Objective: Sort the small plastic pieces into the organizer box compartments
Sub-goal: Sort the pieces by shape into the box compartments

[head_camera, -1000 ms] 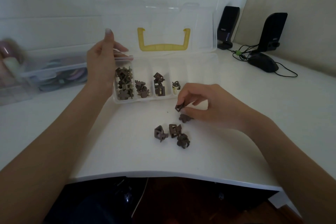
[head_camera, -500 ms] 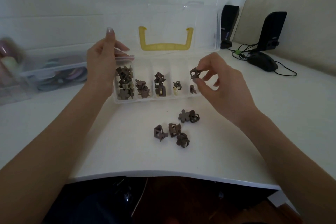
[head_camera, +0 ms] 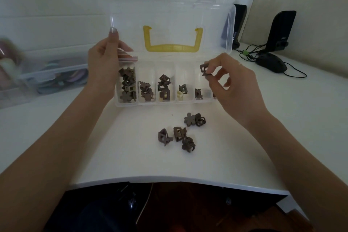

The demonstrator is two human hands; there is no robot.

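The right hand [head_camera: 231, 83] has lifted its pinched square clip [head_camera: 204, 68] higher over the box [head_camera: 163, 102], while the left hand [head_camera: 105, 66] grips the box's left end to steady it.

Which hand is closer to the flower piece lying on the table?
The right hand. It is above and just right of the flower piece, pinching a brown piece over the organizer box. The left hand holds the box's far left end.
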